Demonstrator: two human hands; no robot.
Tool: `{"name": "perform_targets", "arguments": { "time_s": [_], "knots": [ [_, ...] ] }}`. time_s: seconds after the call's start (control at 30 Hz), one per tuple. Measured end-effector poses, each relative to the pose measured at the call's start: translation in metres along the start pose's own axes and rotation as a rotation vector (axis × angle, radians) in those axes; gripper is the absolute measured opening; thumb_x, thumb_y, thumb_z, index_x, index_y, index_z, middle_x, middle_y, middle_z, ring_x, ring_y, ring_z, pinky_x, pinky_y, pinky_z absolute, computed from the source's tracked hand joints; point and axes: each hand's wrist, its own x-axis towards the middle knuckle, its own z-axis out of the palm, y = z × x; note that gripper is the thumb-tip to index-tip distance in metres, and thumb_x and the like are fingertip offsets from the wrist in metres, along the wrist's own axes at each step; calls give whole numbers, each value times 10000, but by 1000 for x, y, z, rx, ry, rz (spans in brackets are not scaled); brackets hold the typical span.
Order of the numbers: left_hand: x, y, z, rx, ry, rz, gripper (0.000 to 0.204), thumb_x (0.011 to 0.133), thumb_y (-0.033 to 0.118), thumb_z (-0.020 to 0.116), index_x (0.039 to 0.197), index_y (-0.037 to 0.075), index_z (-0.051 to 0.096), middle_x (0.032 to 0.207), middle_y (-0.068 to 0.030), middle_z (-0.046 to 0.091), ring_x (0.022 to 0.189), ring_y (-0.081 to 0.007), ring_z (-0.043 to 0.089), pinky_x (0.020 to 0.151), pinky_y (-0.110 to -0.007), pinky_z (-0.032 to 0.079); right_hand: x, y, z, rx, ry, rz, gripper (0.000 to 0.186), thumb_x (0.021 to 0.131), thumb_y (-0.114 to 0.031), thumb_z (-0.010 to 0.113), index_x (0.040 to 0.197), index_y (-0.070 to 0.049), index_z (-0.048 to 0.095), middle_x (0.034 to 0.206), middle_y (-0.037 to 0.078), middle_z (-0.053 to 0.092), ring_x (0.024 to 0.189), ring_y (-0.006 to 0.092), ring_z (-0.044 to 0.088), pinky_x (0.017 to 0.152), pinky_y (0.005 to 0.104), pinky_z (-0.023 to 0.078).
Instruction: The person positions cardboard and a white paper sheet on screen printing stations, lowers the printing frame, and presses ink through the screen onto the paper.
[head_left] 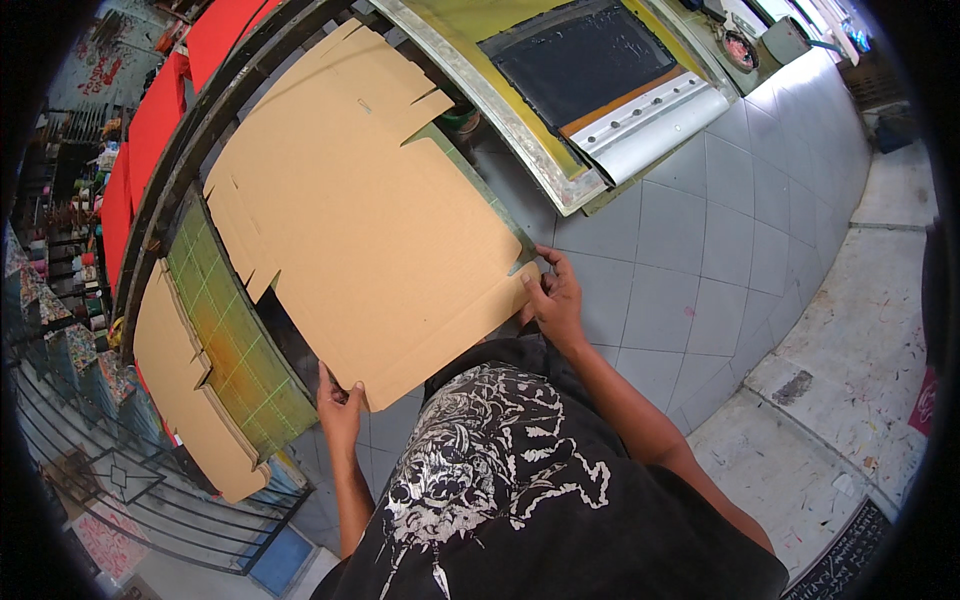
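Observation:
A large flat brown cardboard box blank point(370, 200) with cut slots and tabs stretches out in front of me. At its near left corner my left hand point(340, 405) pinches the edge, thumb on top. My right hand point(550, 295) grips the near right corner, thumb above and fingers partly hidden beneath. Under the blank shows a green gridded cutting mat point(225, 315). More cardboard blanks point(190, 400) lie in a stack along the mat's left side.
Beyond the blank sits a screen-printing frame point(575, 195) with black ink point(585, 65) and a metal squeegee point(650, 125) resting on it. A cup point(785, 42) stands at the far right. Red sheets point(155, 120) hang behind a dark rail at left. Grey tiles point(670, 230) cover the floor.

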Motion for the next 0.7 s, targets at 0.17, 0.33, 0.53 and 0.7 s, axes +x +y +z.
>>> {"name": "perform_targets", "arguments": {
  "time_s": [0.17, 0.33, 0.53, 0.7],
  "knots": [
    [1, 7, -1, 49, -11, -41, 777, 808, -12, 663, 1477, 8, 269, 1033, -107, 618, 823, -117, 586, 695, -251, 487, 0, 2, -1, 68, -11, 1, 469, 866, -14, 611, 1304, -10, 444, 741, 7, 563, 627, 32, 491, 562, 201, 391],
    [-3, 3, 3, -41, 1, -1, 786, 813, -32, 647, 1486, 14, 245, 1124, -127, 611, 904, -142, 600, 753, -262, 490, 1, 1, -2, 38, -36, 5, 484, 862, 3, 604, 1315, -7, 433, 764, 18, 580, 649, 36, 512, 584, 203, 406],
    [-3, 20, 2, -2, -52, -42, 787, 813, -51, 634, 1486, 3, 231, 1220, -143, 580, 1015, -164, 587, 831, -266, 475, 1, 2, -3, 51, -54, -10, 486, 872, 14, 579, 1323, -7, 400, 739, 28, 566, 572, 60, 513, 515, 211, 405],
    [-2, 12, 4, -18, -28, 8, 783, 814, -51, 629, 1485, -4, 229, 1227, -138, 576, 1037, -168, 577, 860, -282, 466, 6, 11, -4, 53, -82, -68, 470, 900, 19, 536, 1329, -7, 344, 727, 74, 549, 398, 114, 500, 352, 240, 403]
  ]
}}
